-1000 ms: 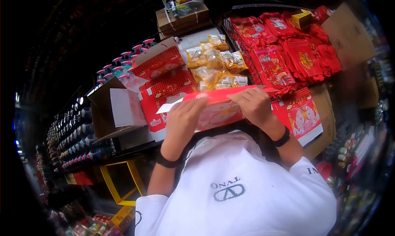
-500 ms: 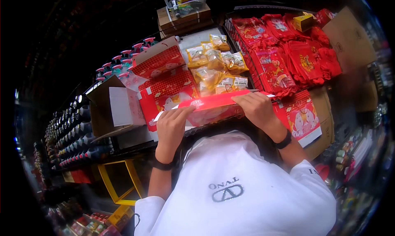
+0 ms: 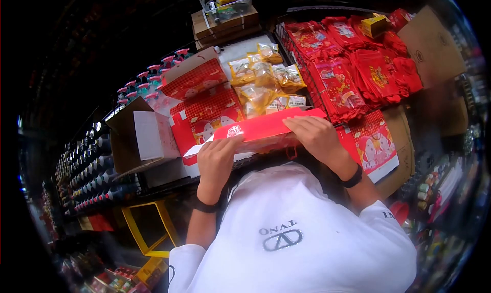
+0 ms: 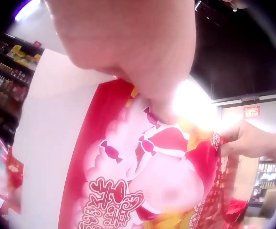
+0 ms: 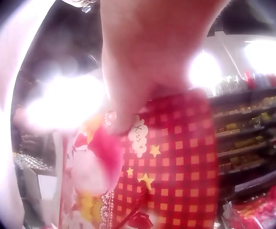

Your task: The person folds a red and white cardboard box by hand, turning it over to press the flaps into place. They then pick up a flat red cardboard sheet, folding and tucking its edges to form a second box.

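A red printed carton (image 3: 266, 125) is held upright at the counter's front edge, in front of the torso. My left hand (image 3: 216, 162) grips its left end, beside a white flap. At its right end my right hand (image 3: 318, 139) has its fingers over the top edge and its thumb on the near face. In the left wrist view, the left hand (image 4: 133, 43) pinches the pink and red printed panel (image 4: 166, 181). The right wrist view has the right hand (image 5: 147, 57) pinching the checked panel (image 5: 176, 157), where a red cord hangs.
Yellow snack packets (image 3: 263, 81) lie behind the carton. Flat red printed cartons (image 3: 209, 111) lie to the left, near an open cardboard box (image 3: 130, 134). A wire basket of red bags (image 3: 353, 68) is at the right, with another printed carton (image 3: 377, 145) below it.
The carton has tilted so that its red top face shows more broadly. Both hands have stayed near its ends, the left one having shifted outward to the left end.
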`<move>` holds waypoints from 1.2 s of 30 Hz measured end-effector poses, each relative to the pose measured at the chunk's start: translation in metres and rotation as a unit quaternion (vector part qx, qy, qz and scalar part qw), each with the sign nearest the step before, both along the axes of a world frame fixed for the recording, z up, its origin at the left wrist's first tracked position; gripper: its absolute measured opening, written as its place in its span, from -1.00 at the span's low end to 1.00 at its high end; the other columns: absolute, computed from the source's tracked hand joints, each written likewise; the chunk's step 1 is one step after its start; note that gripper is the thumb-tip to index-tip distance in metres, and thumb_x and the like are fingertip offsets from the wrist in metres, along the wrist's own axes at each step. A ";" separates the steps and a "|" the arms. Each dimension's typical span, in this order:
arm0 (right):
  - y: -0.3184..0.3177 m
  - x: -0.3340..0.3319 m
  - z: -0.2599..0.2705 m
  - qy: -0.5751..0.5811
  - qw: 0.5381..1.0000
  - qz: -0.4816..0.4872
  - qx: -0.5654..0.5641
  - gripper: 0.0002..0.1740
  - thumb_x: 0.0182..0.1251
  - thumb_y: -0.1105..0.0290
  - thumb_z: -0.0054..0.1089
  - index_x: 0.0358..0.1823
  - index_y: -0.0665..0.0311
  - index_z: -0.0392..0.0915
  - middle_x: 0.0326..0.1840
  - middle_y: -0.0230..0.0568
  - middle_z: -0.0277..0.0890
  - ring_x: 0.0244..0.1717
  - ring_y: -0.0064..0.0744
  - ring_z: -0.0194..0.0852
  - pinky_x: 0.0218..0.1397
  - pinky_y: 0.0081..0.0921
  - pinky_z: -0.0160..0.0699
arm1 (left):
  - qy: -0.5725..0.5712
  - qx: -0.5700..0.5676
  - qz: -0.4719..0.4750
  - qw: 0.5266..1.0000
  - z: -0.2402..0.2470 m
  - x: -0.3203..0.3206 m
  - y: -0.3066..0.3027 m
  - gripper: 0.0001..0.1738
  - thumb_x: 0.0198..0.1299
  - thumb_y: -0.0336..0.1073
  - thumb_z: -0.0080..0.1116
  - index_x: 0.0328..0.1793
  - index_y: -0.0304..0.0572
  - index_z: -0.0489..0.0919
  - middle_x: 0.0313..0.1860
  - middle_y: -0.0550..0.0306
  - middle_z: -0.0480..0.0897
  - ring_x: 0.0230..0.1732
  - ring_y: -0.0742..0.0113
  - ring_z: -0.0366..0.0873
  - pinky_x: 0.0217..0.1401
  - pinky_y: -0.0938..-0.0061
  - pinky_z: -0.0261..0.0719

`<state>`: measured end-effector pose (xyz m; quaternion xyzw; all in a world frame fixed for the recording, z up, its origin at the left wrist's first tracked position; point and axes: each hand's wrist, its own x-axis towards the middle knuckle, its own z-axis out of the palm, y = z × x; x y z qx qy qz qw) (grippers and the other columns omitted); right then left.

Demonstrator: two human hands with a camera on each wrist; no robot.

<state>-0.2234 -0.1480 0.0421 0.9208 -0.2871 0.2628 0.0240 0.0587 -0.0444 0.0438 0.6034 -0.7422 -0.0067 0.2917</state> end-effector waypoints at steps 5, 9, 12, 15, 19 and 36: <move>0.007 -0.003 -0.005 0.040 0.998 0.012 0.055 -0.69 0.25 0.42 0.22 0.01 0.22 0.70 -0.12 -0.30 0.78 -0.17 -0.33 0.76 -0.10 -0.38 0.69 | -0.028 -0.048 -0.054 0.997 -0.004 -0.011 -0.015 -0.71 0.17 -0.40 0.39 0.05 -0.04 0.79 -0.08 0.12 0.82 -0.13 0.17 0.76 -0.03 0.28 0.68; 0.016 0.013 0.002 0.029 0.995 0.033 0.085 -0.69 0.23 0.42 0.24 0.01 0.22 0.71 -0.14 -0.29 0.77 -0.19 -0.35 0.75 -0.13 -0.39 0.67 | 0.058 -0.015 -0.096 0.994 0.006 -0.054 -0.019 -0.74 0.14 -0.40 0.38 -0.01 -0.06 0.77 -0.16 0.17 0.79 -0.16 0.17 0.74 -0.10 0.30 0.67; 0.016 0.017 0.009 -0.023 0.997 0.029 0.062 -0.63 0.17 0.45 0.28 0.05 0.22 0.73 -0.14 -0.26 0.77 -0.18 -0.29 0.77 -0.16 -0.36 0.68 | 0.061 -0.015 -0.074 0.995 0.007 -0.052 -0.022 -0.80 0.14 -0.45 0.35 -0.09 -0.07 0.76 -0.25 0.17 0.76 -0.21 0.16 0.72 -0.15 0.30 0.65; 0.010 0.011 0.007 -0.052 0.998 0.014 0.036 -0.60 0.14 0.50 0.28 0.06 0.21 0.75 -0.17 -0.25 0.77 -0.20 -0.25 0.77 -0.19 -0.34 0.67 | 0.061 -0.019 -0.045 0.997 0.007 -0.047 -0.022 -0.83 0.15 -0.50 0.32 -0.14 -0.09 0.74 -0.28 0.17 0.73 -0.22 0.14 0.70 -0.16 0.30 0.63; 0.014 0.007 0.006 -0.065 0.997 0.021 0.035 -0.60 0.12 0.57 0.23 0.02 0.21 0.77 -0.24 -0.24 0.77 -0.25 -0.25 0.76 -0.21 -0.33 0.66 | 0.051 -0.005 -0.031 0.998 0.008 -0.047 -0.021 -0.85 0.13 -0.48 0.36 -0.16 -0.12 0.73 -0.25 0.16 0.73 -0.21 0.12 0.70 -0.16 0.29 0.61; 0.023 0.007 0.004 -0.158 0.984 0.041 0.066 -0.68 0.13 0.63 0.27 -0.06 0.29 0.75 -0.16 -0.15 0.78 -0.16 -0.11 0.75 -0.05 -0.27 0.73 | 0.096 0.005 -0.087 0.992 0.002 -0.050 -0.024 -0.75 0.05 -0.35 0.45 -0.10 -0.03 0.77 -0.31 0.20 0.69 -0.24 0.16 0.65 -0.15 0.27 0.60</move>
